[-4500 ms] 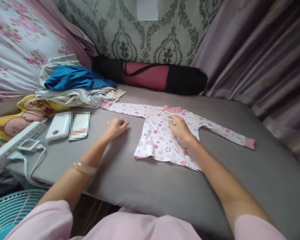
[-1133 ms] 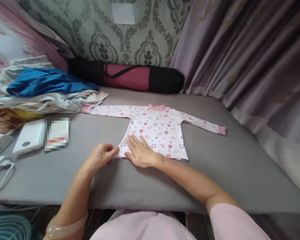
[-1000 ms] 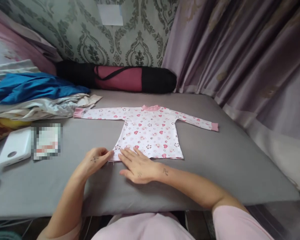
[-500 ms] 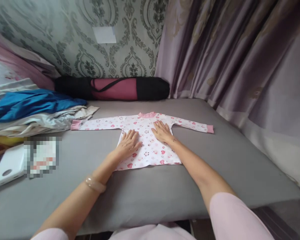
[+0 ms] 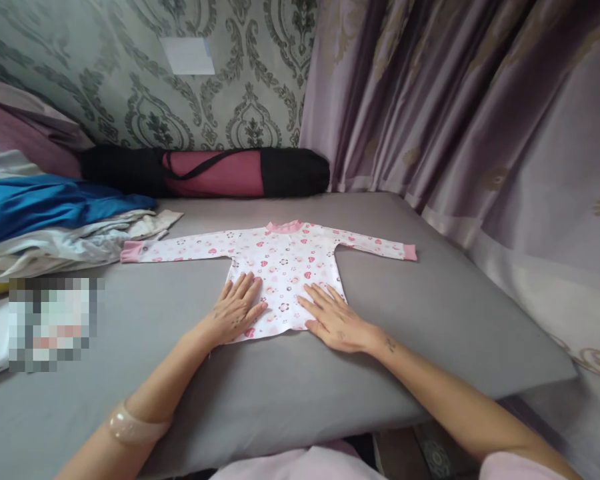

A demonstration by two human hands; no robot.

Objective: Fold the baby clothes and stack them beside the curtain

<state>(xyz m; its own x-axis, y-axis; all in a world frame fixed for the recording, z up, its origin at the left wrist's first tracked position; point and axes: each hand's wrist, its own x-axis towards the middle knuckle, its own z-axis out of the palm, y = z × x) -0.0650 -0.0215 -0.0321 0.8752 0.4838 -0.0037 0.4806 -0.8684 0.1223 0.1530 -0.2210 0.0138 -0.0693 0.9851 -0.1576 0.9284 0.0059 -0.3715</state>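
While the shirt lay spread at the frame's centre, the left hand and right hand rested on its lower half, 1 per side, flat and splayed wide; clothes filled the left edge, a bag the upper left.

Worn on the person's head, a single camera looks forward and down, close above the forearms reaching in from the lower edge. A printed top lies mid-view on a grey sheet, with the patterned wall farther off, straight ahead, and purple curtains at right.
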